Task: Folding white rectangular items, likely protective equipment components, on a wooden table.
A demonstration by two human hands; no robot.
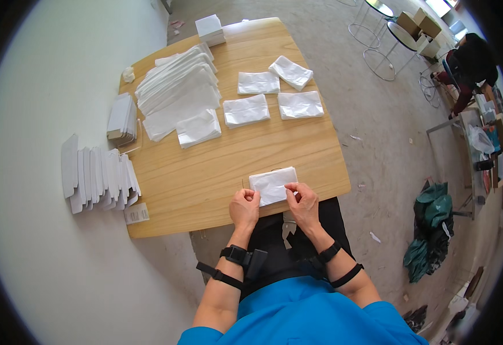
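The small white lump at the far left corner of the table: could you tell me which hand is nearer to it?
Left. The left hand sits on that side, far below the lump; the right hand is farther across.

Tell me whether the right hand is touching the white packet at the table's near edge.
Touching. The head view shows the right hand with its fingers pinching the white packet.

Single head-worn fisheye, looking steeply down from above onto the wooden table (205, 172) and the person's forearms entering bottom edge, moderately close, rim distorted.
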